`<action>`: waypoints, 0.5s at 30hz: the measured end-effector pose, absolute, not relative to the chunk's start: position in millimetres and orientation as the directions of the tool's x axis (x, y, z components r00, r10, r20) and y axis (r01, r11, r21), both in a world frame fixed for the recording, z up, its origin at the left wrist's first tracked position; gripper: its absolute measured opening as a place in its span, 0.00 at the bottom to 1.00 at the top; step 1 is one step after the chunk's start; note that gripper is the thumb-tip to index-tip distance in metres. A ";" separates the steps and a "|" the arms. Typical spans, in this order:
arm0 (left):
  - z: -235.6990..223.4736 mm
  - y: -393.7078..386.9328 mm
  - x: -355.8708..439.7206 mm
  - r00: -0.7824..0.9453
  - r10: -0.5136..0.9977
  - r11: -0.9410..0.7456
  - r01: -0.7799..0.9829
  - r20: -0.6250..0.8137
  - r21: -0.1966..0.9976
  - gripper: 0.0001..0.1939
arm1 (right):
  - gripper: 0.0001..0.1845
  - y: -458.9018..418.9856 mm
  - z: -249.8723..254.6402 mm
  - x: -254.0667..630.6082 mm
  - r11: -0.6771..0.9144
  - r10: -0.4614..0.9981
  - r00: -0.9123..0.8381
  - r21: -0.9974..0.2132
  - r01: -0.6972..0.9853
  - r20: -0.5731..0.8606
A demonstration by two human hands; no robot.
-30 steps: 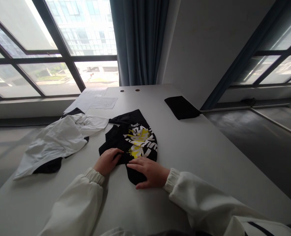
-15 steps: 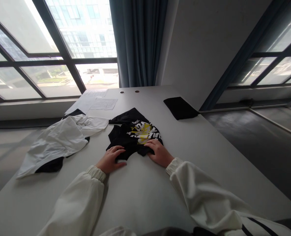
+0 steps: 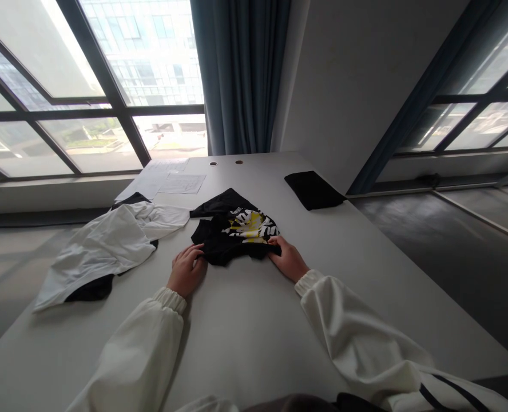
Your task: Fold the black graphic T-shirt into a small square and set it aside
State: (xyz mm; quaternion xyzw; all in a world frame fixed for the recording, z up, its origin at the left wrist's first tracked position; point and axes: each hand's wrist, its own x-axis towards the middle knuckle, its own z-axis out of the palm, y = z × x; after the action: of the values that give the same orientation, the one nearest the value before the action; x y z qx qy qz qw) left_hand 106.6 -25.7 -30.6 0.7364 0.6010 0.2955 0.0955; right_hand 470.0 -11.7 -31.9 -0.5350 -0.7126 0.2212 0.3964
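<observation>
A black T-shirt (image 3: pixel 219 237) with a white and yellow print lies partly folded on the white table (image 3: pixel 245 332). At its near left corner, my left hand (image 3: pixel 187 270) is closed on the cloth, with the fingertips partly hidden by the fabric. My right hand (image 3: pixel 288 258) pinches the near right edge of the shirt beside the print, lifting that edge slightly. A white garment with black parts (image 3: pixel 108 240) lies spread out and creased to the left of my left hand.
Toward the back right edge lies a folded black garment (image 3: pixel 314 190). Sheets of paper (image 3: pixel 182 183) are at the back left, near two round holes in the tabletop. Behind the table are a blue curtain (image 3: pixel 243 80) and windows.
Both hands have closed on the shirt's near edge, which has moved up and inward. My left hand shifted left and away from me; my right hand moved slightly right.
</observation>
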 end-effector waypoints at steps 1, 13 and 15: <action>-29.1 -25.8 107.1 0.110 0.937 -0.278 0.811 0.331 0.515 0.12 | 0.14 -11.5 -29.8 472.5 0.330 0.939 -0.126 -0.741 0.584 0.319; -11.1 -41.3 111.7 0.137 0.960 -0.253 0.797 0.244 0.549 0.19 | 0.17 -15.6 -18.3 483.7 0.352 0.925 -0.315 -0.786 0.508 0.211; -11.5 -41.1 111.3 0.104 0.962 -0.231 0.803 0.253 0.549 0.18 | 0.17 -16.1 -18.3 483.3 0.350 0.925 -0.314 -0.798 0.491 0.213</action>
State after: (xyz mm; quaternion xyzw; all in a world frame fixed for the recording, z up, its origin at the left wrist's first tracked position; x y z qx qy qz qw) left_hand 111.3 -41.1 -11.5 0.7299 0.6045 0.2878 0.1380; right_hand 483.3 -16.1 -18.3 -0.4745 -0.7463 0.3161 0.3435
